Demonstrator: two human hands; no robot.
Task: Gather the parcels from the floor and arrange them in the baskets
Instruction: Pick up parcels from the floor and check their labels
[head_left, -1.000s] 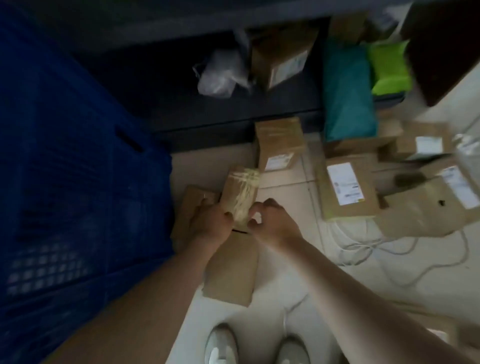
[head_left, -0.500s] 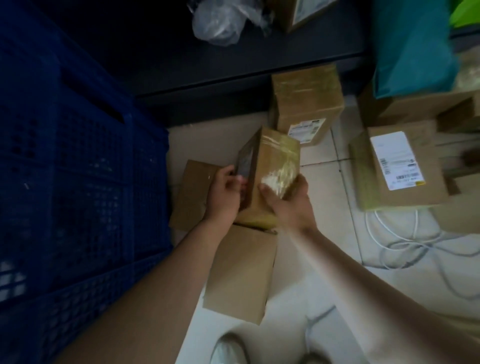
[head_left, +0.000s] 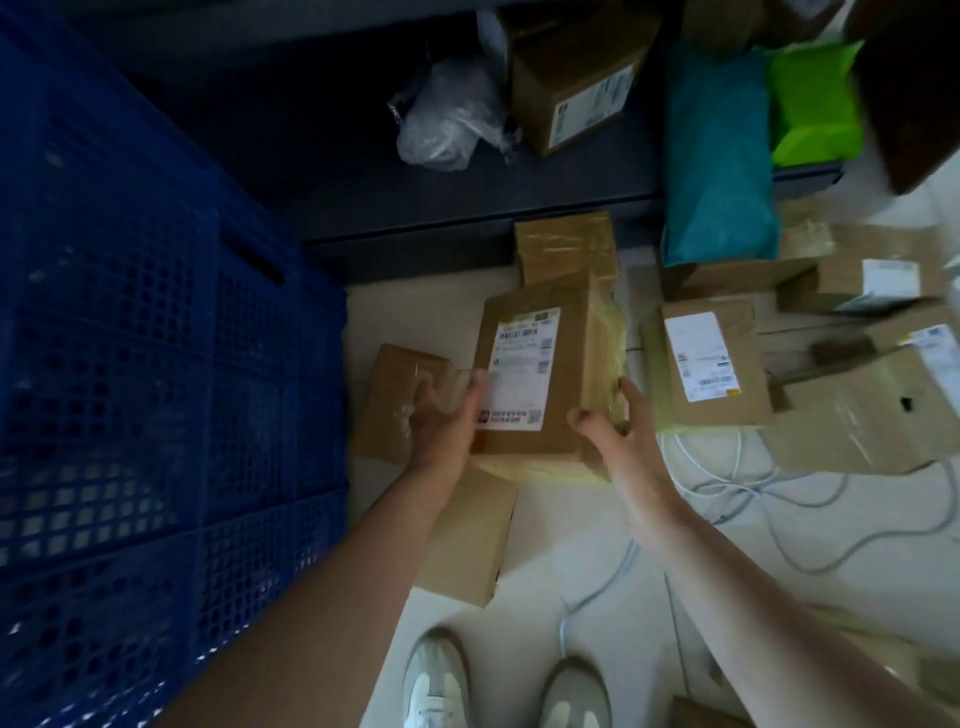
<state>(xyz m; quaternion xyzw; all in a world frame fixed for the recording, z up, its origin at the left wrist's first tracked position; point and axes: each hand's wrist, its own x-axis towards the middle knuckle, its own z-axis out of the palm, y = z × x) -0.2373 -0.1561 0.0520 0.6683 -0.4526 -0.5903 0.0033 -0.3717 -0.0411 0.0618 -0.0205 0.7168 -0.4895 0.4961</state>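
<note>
A brown cardboard parcel (head_left: 561, 364) with a white shipping label and yellowish tape is lifted above the floor, label side up. My left hand (head_left: 447, 421) grips its left edge and my right hand (head_left: 618, 436) grips its right lower corner. A tall blue plastic basket (head_left: 156, 389) with a lattice wall stands at the left, close to my left forearm. More brown parcels lie on the tiled floor: one flat box (head_left: 395, 400) behind my left hand, one (head_left: 467, 540) under my left forearm, a taped box (head_left: 566, 244) beyond the held one, and a labelled box (head_left: 706, 364) to the right.
A dark low shelf (head_left: 415, 208) runs along the back with a clear plastic bag (head_left: 447, 119) and a box (head_left: 576, 88) on it. A teal bag (head_left: 717, 156) and a green bag (head_left: 810, 104) lean at the right. White cables (head_left: 779, 488) lie on the floor. My shoes (head_left: 498, 686) are below.
The parcel has been lifted from the floor and turned so its labelled face points up. Both hands shifted from its near end to its sides.
</note>
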